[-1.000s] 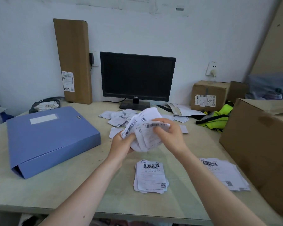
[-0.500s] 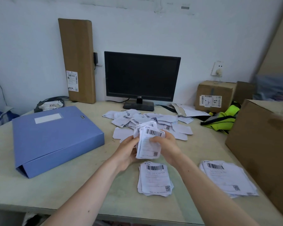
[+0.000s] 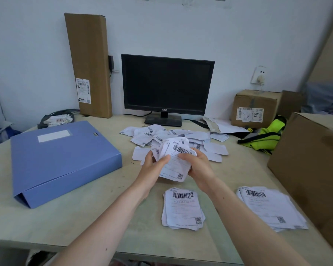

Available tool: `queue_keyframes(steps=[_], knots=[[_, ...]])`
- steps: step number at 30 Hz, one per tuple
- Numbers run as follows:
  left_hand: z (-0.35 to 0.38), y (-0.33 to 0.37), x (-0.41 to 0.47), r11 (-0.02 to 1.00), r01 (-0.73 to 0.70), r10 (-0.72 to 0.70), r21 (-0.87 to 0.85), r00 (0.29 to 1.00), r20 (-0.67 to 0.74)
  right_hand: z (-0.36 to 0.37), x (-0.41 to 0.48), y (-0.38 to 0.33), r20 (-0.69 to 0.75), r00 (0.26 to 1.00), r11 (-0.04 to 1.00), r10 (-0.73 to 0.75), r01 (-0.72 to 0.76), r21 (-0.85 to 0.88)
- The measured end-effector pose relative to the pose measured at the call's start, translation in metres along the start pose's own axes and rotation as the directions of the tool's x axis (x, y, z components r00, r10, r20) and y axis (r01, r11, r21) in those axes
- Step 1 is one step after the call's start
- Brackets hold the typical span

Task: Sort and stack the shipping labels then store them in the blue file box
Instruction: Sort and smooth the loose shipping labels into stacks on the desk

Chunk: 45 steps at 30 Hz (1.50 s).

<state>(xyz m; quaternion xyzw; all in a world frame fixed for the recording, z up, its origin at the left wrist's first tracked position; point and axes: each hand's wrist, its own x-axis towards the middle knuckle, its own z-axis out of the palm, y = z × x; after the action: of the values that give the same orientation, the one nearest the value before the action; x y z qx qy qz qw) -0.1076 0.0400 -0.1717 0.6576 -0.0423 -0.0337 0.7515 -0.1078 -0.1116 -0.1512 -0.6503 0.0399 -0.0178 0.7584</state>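
Both hands hold one bunch of white shipping labels (image 3: 176, 164) above the table's middle. My left hand (image 3: 154, 167) grips its left side, my right hand (image 3: 197, 167) its right side, thumbs on the top sheet with its barcode up. Behind the bunch lies a loose heap of labels (image 3: 198, 138) in front of the monitor. A small neat stack of labels (image 3: 183, 208) lies near the front edge, and a wider stack (image 3: 271, 208) lies to its right. The blue file box (image 3: 62, 160) lies flat and closed at the left.
A black monitor (image 3: 167, 87) stands at the back. A tall flat carton (image 3: 88, 64) leans on the wall. A large cardboard box (image 3: 313, 169) fills the right side, a smaller carton (image 3: 256, 108) and a yellow-green vest (image 3: 263, 137) behind it. The table's front edge (image 3: 161, 255) is close.
My hands lowered the bunch of labels towards the table and squared it up. The view shifted slightly.
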Motion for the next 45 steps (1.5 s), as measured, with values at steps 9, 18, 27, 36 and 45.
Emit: queue_keyframes(steps=[9, 18, 27, 36, 45], knots=[[0.005, 0.007, 0.0, 0.933, -0.128, 0.215, 0.338, 0.948, -0.234, -0.003, -0.007, -0.012, -0.036, 0.997, 0.997, -0.072, 0.071, -0.027], [-0.005, 0.004, 0.006, 0.997, 0.071, -0.06, 0.021, 0.939, -0.337, -0.017, -0.035, -0.031, 0.179, 0.966, 0.867, 0.187, -0.076, -0.493], [-0.013, -0.003, 0.001, 0.998, -0.014, -0.012, -0.066, 0.927, -0.374, -0.02, -0.039, -0.019, 0.045, 0.96, 0.252, 0.277, -0.027, -0.967], [-0.007, 0.015, -0.02, 0.989, -0.145, 0.137, -0.017, 0.962, -0.237, -0.004, -0.04, -0.029, -0.014, 0.999, 0.945, -0.034, 0.028, -0.327], [0.014, 0.025, -0.03, 0.991, -0.127, 0.12, -0.043, 0.984, -0.134, -0.014, -0.034, -0.037, -0.235, 0.957, 0.979, -0.17, 0.136, -0.153]])
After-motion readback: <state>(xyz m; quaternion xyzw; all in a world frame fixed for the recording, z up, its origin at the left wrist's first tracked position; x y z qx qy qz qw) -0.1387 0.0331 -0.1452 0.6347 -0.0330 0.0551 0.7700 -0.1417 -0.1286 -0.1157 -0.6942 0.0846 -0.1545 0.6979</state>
